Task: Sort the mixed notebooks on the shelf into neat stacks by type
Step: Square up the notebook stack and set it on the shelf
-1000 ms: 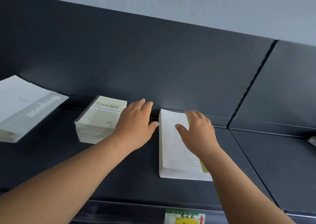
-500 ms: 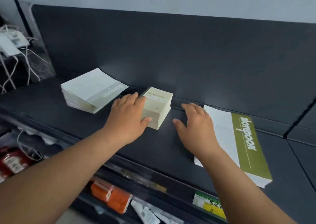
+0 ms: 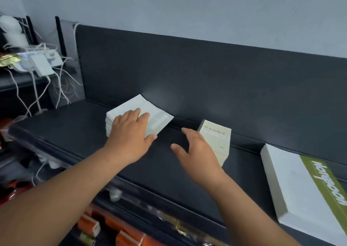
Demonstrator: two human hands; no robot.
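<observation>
Three stacks of notebooks lie on the dark shelf (image 3: pixel 78 125). At the left, a stack of white notebooks with a grey band (image 3: pixel 159 120) sits against the back panel, and my left hand (image 3: pixel 129 133) rests flat on top of it. In the middle stands a small cream "Gambit" stack (image 3: pixel 217 140). My right hand (image 3: pixel 197 151) hovers with spread fingers just left of it, between the two stacks, holding nothing. At the right lies a large white stack with a green "Notebook" band (image 3: pixel 304 185).
A tangle of white strings and small packets (image 3: pixel 37 63) sits on a rack at the far left. Orange boxes (image 3: pixel 120 232) fill the lower shelf below the front edge. The shelf's dark back panel (image 3: pixel 206 76) rises behind the stacks.
The view has swung left. My left hand moved from the Gambit stack onto the white grey-banded stack. My right hand left the green-banded stack and now hovers beside the Gambit stack.
</observation>
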